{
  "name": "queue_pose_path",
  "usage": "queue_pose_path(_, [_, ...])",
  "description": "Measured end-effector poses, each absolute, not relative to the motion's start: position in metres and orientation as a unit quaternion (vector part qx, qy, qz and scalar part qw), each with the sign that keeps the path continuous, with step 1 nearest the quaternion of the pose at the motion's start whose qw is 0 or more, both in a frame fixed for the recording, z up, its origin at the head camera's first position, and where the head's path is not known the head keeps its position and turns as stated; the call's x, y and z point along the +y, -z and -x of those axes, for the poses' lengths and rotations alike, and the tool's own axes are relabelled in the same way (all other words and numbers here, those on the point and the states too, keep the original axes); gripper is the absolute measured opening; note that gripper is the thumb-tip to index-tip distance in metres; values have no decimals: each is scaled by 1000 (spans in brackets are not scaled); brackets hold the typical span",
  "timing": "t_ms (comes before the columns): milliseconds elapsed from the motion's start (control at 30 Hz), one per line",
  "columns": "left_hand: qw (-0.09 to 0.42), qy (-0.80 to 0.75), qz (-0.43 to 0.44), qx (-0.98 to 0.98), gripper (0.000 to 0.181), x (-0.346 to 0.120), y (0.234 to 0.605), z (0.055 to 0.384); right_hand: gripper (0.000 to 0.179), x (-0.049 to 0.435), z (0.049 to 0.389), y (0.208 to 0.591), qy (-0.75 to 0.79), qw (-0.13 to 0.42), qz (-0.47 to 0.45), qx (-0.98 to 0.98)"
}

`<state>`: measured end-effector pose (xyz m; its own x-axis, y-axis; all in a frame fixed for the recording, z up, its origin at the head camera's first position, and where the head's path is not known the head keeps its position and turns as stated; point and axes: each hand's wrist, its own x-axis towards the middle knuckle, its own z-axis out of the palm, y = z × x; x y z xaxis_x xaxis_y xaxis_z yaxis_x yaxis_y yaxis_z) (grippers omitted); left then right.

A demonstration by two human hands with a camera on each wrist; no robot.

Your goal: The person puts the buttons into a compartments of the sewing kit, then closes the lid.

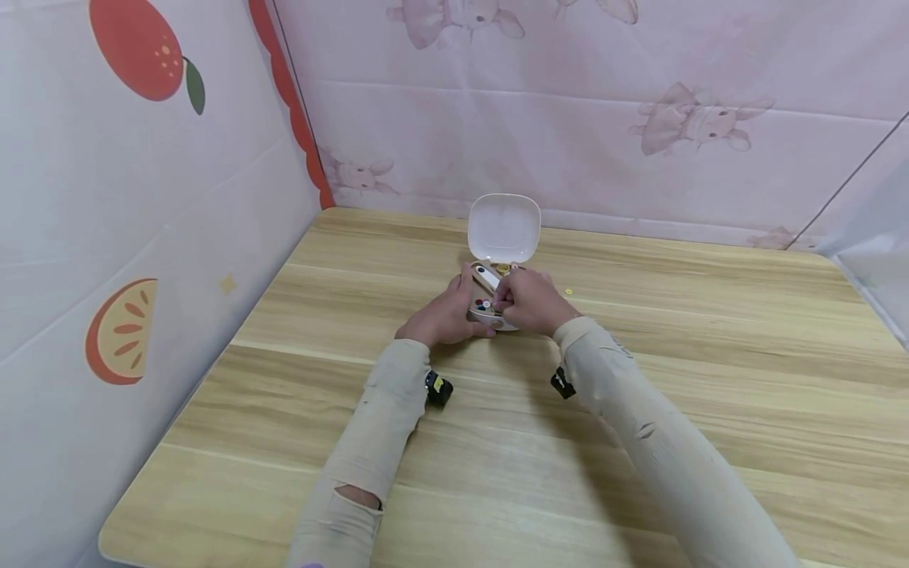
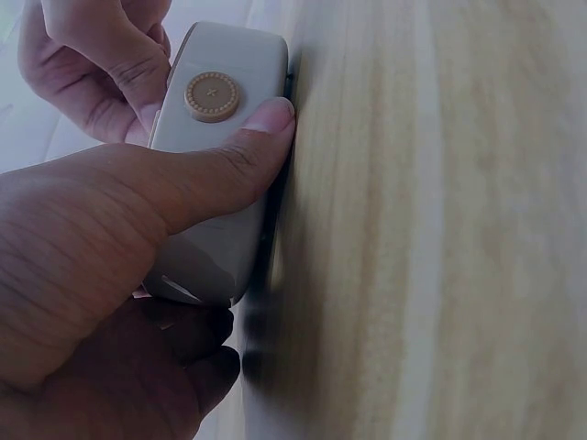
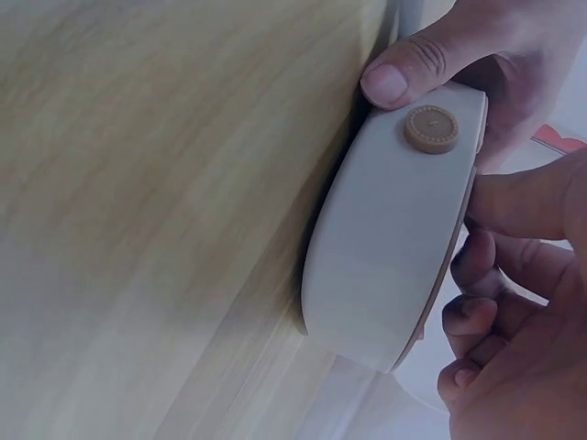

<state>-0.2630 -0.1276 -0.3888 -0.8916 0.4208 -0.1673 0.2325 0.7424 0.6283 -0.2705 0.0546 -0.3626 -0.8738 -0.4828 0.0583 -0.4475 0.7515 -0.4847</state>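
A small white case (image 3: 381, 229) stands on the table with its lid (image 1: 504, 227) raised at the back. On its front wall is a round brown button-shaped catch (image 2: 212, 96). My left hand (image 1: 449, 312) grips the case's left side, thumb across the front wall. My right hand (image 1: 533, 300) reaches over the right part of the case, fingers curled down at the rim; I cannot tell what is between the fingertips. Inside lie a long white piece with a black dot (image 1: 486, 274), small red, white and dark pieces (image 1: 483, 304), and a yellow round item (image 1: 503, 269).
A tiny yellow round piece (image 1: 569, 292) lies on the wood-grain table (image 1: 710, 355), right of the case. Behind the table hangs a pink rabbit-print cloth (image 1: 568, 126), and a fruit-print wall (image 1: 142, 205) stands at the left. Each wrist wears a black camera.
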Motion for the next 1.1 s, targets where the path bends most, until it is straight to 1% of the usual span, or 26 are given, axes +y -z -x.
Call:
queue_pose_path(300, [152,-310,-177,922,121,-128,387,262,11,54,272,360,251,43,245,936])
queue_pose_path(533, [156,-308,-175,922,121,-127,384,262,5,62,274,359,305,39,225,925])
queue_pose_path(733, [156,-315,-170,920,122,-126,384,262,9,79,276,351,351,15,188,917])
queue_pose_path(933, [163,-324,-164,918,122,-126,383,262,11,101,281,348,357,-16,152,921])
queue_pose_path(1100, [162,-321,-168,918,122,-127,382,262,13,116,283,349,353,-23,112,929])
